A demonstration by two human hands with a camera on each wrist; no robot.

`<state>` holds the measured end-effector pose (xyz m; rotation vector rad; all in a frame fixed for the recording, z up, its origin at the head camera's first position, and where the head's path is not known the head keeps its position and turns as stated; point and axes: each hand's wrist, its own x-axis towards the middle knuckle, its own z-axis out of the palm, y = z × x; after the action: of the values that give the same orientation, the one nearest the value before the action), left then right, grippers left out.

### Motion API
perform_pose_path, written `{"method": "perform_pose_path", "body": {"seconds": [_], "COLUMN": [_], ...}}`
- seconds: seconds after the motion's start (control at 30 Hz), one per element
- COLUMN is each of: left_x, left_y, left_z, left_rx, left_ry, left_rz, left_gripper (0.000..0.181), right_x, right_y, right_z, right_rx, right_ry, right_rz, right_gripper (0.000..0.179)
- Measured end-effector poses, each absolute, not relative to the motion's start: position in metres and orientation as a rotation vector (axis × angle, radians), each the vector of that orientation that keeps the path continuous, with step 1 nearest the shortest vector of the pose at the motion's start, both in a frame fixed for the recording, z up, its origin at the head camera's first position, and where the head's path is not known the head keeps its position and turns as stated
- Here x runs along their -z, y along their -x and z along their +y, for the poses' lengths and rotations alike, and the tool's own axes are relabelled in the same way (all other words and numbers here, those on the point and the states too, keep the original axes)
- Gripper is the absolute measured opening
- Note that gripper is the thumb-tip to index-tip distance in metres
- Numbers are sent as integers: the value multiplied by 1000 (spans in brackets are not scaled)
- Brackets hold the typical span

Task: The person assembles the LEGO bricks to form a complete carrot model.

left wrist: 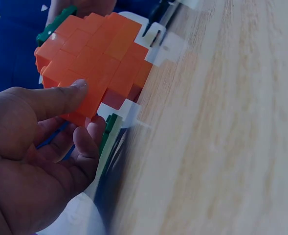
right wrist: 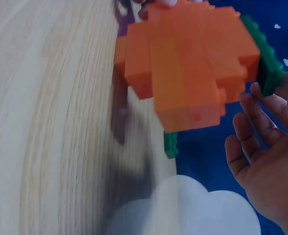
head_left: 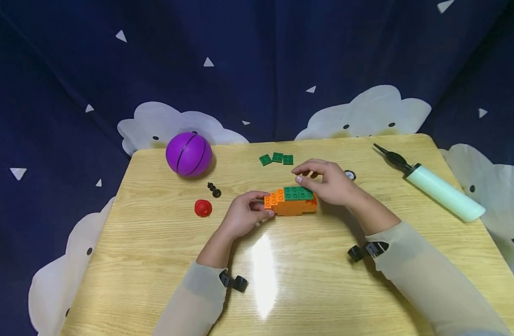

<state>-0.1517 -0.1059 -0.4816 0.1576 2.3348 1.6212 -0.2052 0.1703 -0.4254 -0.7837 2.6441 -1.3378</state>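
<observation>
Orange toy building bricks form a stacked build [head_left: 290, 207] in the middle of the table, with green bricks [head_left: 298, 193] along its top. My left hand [head_left: 243, 214] grips the build's left end, thumb on the near side and fingers behind. In the left wrist view the thumb lies flat along the orange wall [left wrist: 102, 63]. My right hand [head_left: 330, 184] is over the right end, close against the green bricks, with its fingers loosely bent and nothing pinched between them. The right wrist view shows its fingers spread beside the green row [right wrist: 267, 58]; the thumb is hidden there.
Several loose green bricks [head_left: 277, 157] lie behind the build. To the left are a purple ball [head_left: 188, 154], a small black beaded piece [head_left: 215, 190] and a red hat-shaped piece [head_left: 203, 208]. A round black-and-white piece [head_left: 350, 175] and a hand pump [head_left: 443, 191] lie to the right.
</observation>
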Motion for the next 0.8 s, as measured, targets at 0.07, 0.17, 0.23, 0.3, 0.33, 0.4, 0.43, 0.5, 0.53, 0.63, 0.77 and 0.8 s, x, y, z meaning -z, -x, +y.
{"method": "perform_pose_path", "body": {"seconds": [0.07, 0.17, 0.23, 0.3, 0.33, 0.4, 0.43, 0.5, 0.53, 0.63, 0.77, 0.8], "left_x": [482, 482, 482, 481, 481, 481, 481, 481, 482, 482, 482, 482], "left_y": [152, 152, 152, 151, 151, 151, 151, 151, 151, 151, 151, 151], "left_z": [-106, -105, -105, -105, -105, -105, -105, -105, -105, -105, -106, -106], "left_rx": [-1621, -1618, -1621, -1624, -1626, -1629, -1632, -1634, -1635, -1639, -1639, -1639], "left_ry": [-160, -165, -165, -163, -161, -161, -161, -164, -165, -164, -157, -154], "left_rz": [2336, 2339, 2336, 2334, 2333, 2327, 2324, 2322, 2323, 2320, 2317, 2317], "left_gripper": [51, 50, 50, 50, 50, 50, 50, 50, 50, 50, 50, 50], "right_x": [429, 435, 438, 441, 443, 445, 447, 451, 453, 459, 465, 466], "right_y": [211, 220, 225, 230, 232, 236, 238, 242, 245, 252, 261, 263], "right_z": [171, 171, 171, 171, 171, 172, 172, 171, 171, 170, 165, 164], "right_rx": [1349, 1343, 1329, 1313, 1313, 1307, 1305, 1296, 1286, 1264, 1227, 1212], "right_ry": [725, 662, 637, 628, 621, 598, 582, 546, 530, 487, 471, 472], "right_rz": [2658, 2687, 2701, 2712, 2712, 2712, 2711, 2710, 2710, 2713, 2720, 2727], "right_gripper": [23, 25, 26, 28, 29, 31, 32, 33, 34, 37, 41, 41]}}
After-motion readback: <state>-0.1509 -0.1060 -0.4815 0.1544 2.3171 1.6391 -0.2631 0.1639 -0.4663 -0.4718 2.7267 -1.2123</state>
